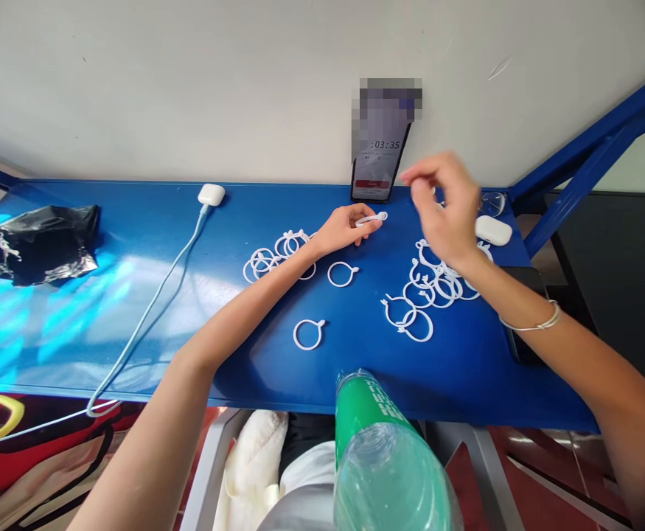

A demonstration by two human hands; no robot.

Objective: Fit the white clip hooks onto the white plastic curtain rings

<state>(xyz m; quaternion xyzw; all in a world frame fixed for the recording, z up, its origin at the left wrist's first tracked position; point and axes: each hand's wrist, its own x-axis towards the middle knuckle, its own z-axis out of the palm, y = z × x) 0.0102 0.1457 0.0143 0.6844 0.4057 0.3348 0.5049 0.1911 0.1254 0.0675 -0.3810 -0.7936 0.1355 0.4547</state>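
Observation:
My left hand (346, 227) is closed on a white plastic ring (371, 220), pinched between thumb and fingers above the blue table. To the right, my right hand (447, 206) is raised over a loose pile of white rings (433, 284). Its fingers are bent together and blurred by motion; I cannot make out whether anything is between them. Several of the rings in that pile stand open at a gap. Two single rings, one nearer (309, 335) and one farther (343, 274), lie between the arms. Another cluster of rings (264, 262) is partly hidden behind my left forearm.
A phone (380, 158) showing a timer leans on the wall. A white charger case with a cable (211, 195) and a black plastic bag (40, 243) lie left. Right are another white case (493, 230), glasses (493, 203) and a dark phone (526, 346). A green-labelled bottle (388, 472) stands in front.

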